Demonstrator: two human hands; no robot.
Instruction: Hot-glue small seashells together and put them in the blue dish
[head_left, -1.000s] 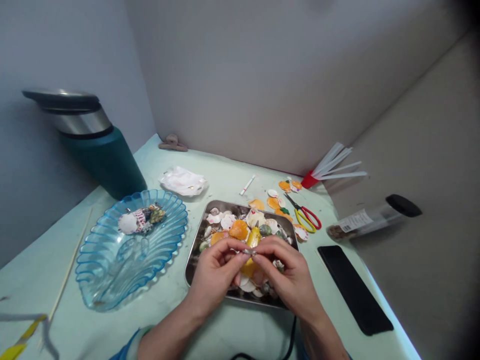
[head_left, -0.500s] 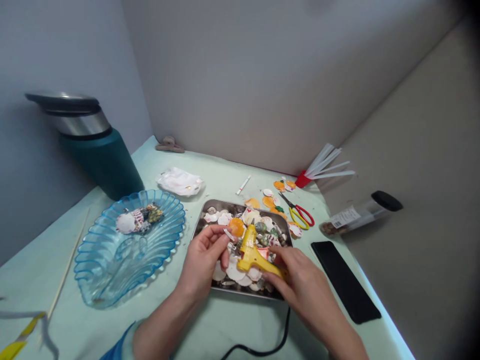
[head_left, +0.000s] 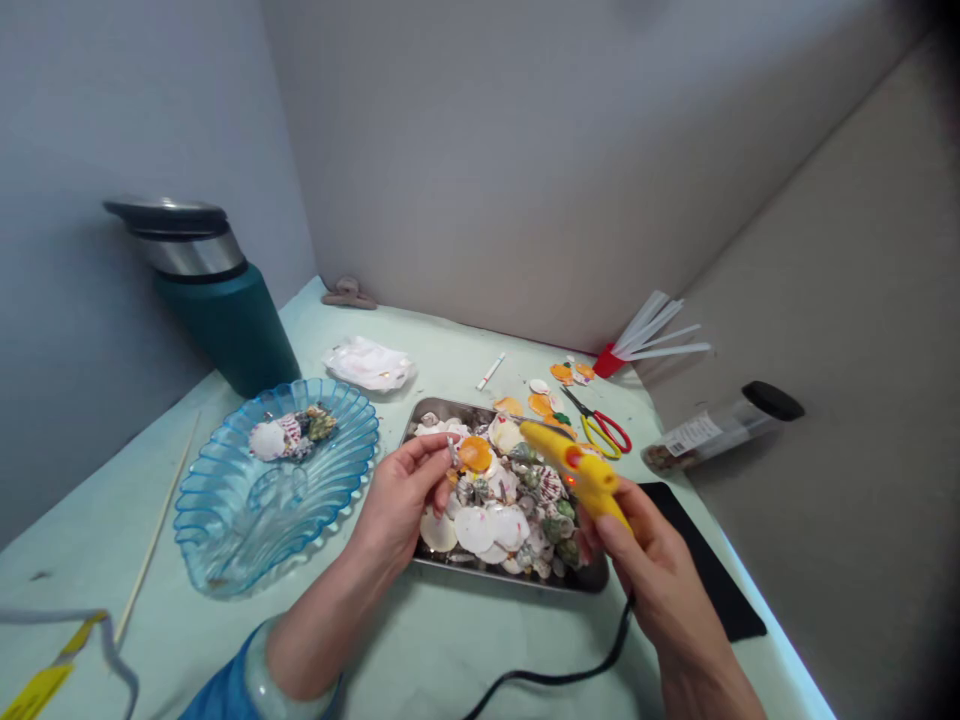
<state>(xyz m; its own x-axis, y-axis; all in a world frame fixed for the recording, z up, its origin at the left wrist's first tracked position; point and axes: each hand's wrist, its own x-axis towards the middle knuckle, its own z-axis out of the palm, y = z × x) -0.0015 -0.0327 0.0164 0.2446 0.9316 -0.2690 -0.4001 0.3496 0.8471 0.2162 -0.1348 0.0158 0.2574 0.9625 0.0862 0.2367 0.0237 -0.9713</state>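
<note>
My right hand [head_left: 654,555] grips the handle of a yellow hot glue gun [head_left: 574,462], held above the right side of the tray with its nozzle pointing left. A black cord [head_left: 555,680] hangs from it to the table. Between thumb and fingertips, my left hand [head_left: 397,500] pinches a small whitish shell piece [head_left: 451,449], partly hidden and too small to make out fully. Under both hands lies a metal tray [head_left: 517,583] heaped with seashells: white scallops [head_left: 474,529], an orange shell [head_left: 475,454] and greenish snail shells [head_left: 559,527].
At left, a blue glass dish [head_left: 277,535] holds a few shells, with a teal bottle [head_left: 232,325] behind. Scissors [head_left: 600,428], a red cup [head_left: 609,361] of glue sticks, a clear jar [head_left: 724,430] and a black phone-like slab [head_left: 709,570] are at right. A plastic packet [head_left: 369,363] lies behind.
My right hand has moved right with the glue gun and turned it, so its nozzle swung from pointing up to pointing left. My left hand stays near the tray's left side, still pinching the piece.
</note>
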